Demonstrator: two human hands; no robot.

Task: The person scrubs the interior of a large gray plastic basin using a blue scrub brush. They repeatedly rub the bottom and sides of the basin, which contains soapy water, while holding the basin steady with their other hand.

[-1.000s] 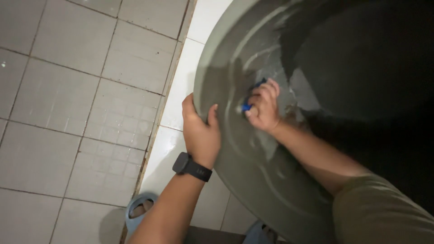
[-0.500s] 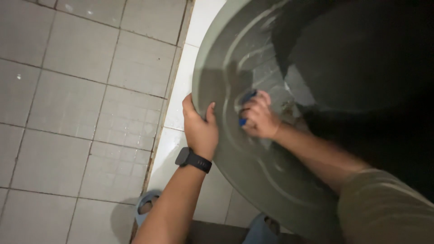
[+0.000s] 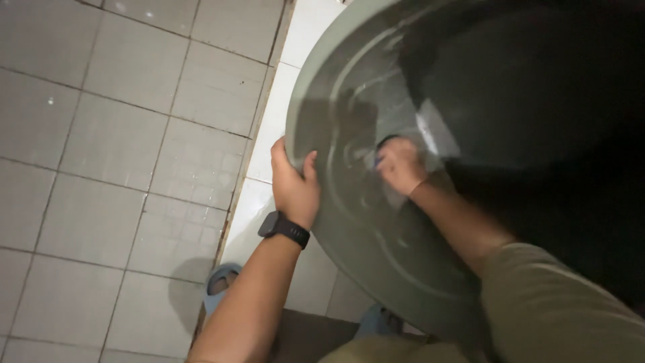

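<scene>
A large grey-green plastic tub [image 3: 349, 81] lies tilted, its open mouth toward me and its ribbed inner wall wet. My left hand [image 3: 293, 183], with a black watch on the wrist, grips the tub's rim, thumb inside. My right hand [image 3: 401, 165] is inside the tub, pressed against the inner wall and closed on a small blue scrubber [image 3: 380, 149], of which only a sliver shows. The hand is blurred. The deep part of the tub is dark.
Grey square floor tiles [image 3: 121, 134] fill the left side. A strip of glossy white tile [image 3: 262, 188] runs under the tub. My feet in blue sandals [image 3: 222, 279] show at the bottom edge.
My right hand with the blue scrubber has slid to the right and slightly deeper along the inner wall. My left hand has kept its grip on the rim.
</scene>
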